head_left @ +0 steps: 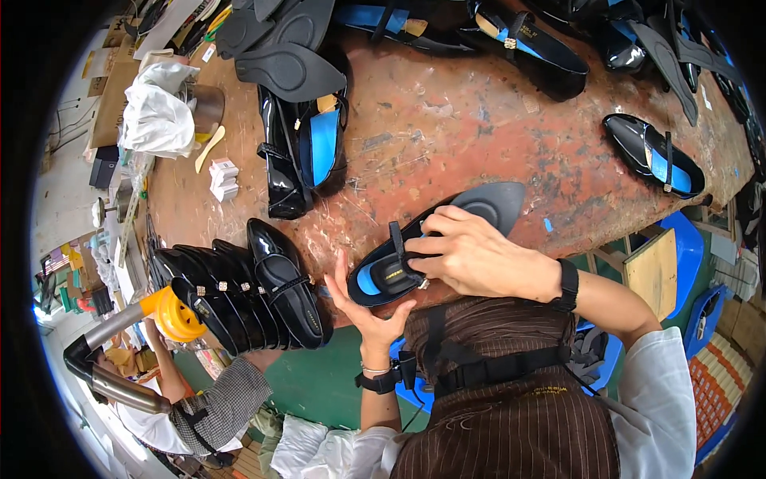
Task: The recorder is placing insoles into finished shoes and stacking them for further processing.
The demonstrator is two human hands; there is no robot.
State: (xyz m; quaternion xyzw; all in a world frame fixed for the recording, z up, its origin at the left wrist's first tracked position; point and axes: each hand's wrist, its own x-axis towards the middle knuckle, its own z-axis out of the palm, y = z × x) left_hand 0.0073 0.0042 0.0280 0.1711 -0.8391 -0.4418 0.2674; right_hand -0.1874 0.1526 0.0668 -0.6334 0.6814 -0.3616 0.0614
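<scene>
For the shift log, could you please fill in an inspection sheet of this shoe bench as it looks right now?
Surface: worn, paint-stained reddish-brown workbench, scratched and blotched.
Job's things: glossy black strapped flat shoe with blue insole, lying at the near edge, grey sole partly showing.
Clutter: row of finished black flats at the near left; paired black shoes mid-bench; single shoe far right; grey soles; white cloth bundle; small white tags.
Hands: left hand supports the shoe's heel from below; right hand pinches its strap.
Cables: nothing seen.
Surroundings: blue plastic chair; another person's sleeve lower left; orange-tipped metal duct.
</scene>
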